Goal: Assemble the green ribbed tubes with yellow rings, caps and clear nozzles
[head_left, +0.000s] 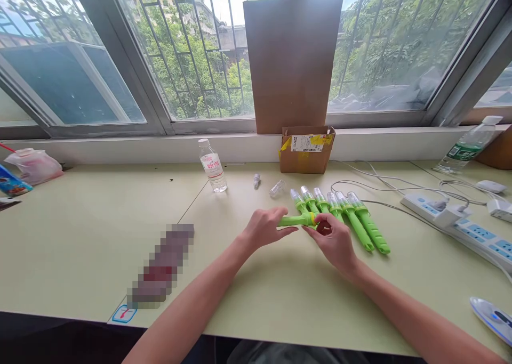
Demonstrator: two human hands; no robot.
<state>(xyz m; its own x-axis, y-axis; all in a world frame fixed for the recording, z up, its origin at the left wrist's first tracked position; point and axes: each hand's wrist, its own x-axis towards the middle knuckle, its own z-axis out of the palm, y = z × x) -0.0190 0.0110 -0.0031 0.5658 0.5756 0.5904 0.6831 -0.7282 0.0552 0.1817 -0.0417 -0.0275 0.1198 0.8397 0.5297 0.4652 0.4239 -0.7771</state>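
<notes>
Level over the table, a green plastic handle (294, 221) lies between both hands. My left hand (264, 228) is closed round its left end. At its other end, by a yellow ring (311, 218), the fingers of my right hand (332, 241) are pinched. Those fingers partly hide the ring end. Just behind and to the right, several similar green sticks (360, 215) with clear tips lie in a slanted row. A loose clear ribbed cap (277, 188) and a small white-and-clear piece (256, 180) rest on the table beyond my left hand.
Toward the window stand a water bottle (213, 167) and an open cardboard box (307, 153). On the right are a power strip (472, 231) with cables, another bottle (466, 145) and a white-blue device (494, 316). A blurred dark oblong (164, 265) lies left of my arm.
</notes>
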